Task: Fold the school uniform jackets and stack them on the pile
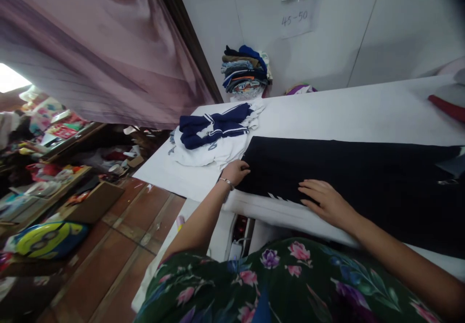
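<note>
A long black garment (348, 168) lies flat across the white table, running from the middle to the right edge of the view. It could be a pair of trousers, but its kind is not certain. My left hand (235, 172), with a bracelet at the wrist, has its fingers curled on the left end of the garment, at the near corner. Resting on the cloth farther right is my right hand (325, 202), palm down, its fingers stretched out near the front edge. Short white stripes show along that near edge, between the hands.
Navy cloth with white trim (218, 124) lies on white garments (196, 153) beyond my left hand. Folded clothes (245, 71) are stacked by the wall. A pink curtain (145, 47) hangs left, above cluttered boxes. Something red (446, 108) lies at the table's far right.
</note>
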Demonstrator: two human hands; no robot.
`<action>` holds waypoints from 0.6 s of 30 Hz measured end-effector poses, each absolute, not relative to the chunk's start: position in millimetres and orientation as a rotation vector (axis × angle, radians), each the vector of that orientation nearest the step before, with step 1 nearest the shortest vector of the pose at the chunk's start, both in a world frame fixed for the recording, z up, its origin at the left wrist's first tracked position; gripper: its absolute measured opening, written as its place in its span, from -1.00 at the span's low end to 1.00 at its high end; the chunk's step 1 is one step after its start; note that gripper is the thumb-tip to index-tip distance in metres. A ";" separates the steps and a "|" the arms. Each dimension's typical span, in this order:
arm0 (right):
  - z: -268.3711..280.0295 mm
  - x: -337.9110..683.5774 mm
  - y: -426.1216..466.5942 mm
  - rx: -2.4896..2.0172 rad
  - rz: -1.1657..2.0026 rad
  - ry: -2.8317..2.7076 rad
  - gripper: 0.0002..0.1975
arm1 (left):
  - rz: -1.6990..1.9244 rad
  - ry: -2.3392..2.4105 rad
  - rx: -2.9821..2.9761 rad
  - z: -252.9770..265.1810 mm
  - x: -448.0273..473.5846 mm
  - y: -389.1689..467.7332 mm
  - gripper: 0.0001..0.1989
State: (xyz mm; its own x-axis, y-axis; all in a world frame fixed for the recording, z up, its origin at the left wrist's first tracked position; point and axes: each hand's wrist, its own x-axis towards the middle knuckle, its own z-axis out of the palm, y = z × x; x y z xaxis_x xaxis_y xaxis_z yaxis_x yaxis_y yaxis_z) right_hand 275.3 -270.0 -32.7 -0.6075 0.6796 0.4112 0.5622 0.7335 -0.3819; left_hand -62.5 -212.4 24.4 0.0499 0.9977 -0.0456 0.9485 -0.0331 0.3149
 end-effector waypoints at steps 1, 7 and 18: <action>-33.7 273.2 -273.5 -0.949 0.302 -2.422 -0.65 | 0.243 1.922 2.139 20.8 -61.8 -217.9 -0.77; -34.9 273.2 -281.9 -1.021 0.256 -2.492 -0.67 | 0.089 1.762 2.316 12.0 -56.0 -231.6 -0.60; -30.4 281.0 -287.0 -1.103 0.276 -2.515 -0.63 | 0.192 1.790 2.122 11.5 -49.0 -225.0 -0.77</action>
